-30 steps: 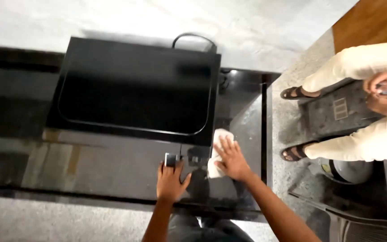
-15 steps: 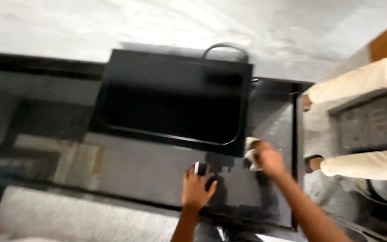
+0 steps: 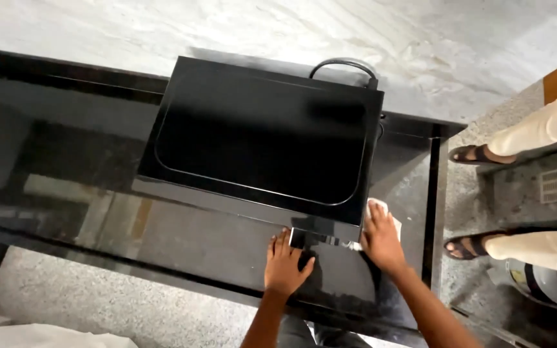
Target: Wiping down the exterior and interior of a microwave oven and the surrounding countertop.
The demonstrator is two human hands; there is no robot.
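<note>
A black box-shaped appliance (image 3: 259, 142) stands on a dark glossy table (image 3: 85, 212), its cable (image 3: 343, 64) looping at the back. My left hand (image 3: 285, 264) lies flat with spread fingers on the tabletop, right at the appliance's front edge by a shiny panel (image 3: 317, 240). My right hand (image 3: 380, 240) presses a white cloth (image 3: 381, 212) against the appliance's front right corner.
Another person stands at the right in light trousers (image 3: 543, 138) and dark sandals (image 3: 469, 154), (image 3: 465, 248) on a grey floor with a small drain grate (image 3: 552, 185). A pale stone wall (image 3: 227, 26) runs behind the table. A grey round object (image 3: 549, 287) sits low right.
The view shifted, so the appliance moved left to right and back. My hands stayed at its front right corner, the right one on the cloth moving closer in under the edge.
</note>
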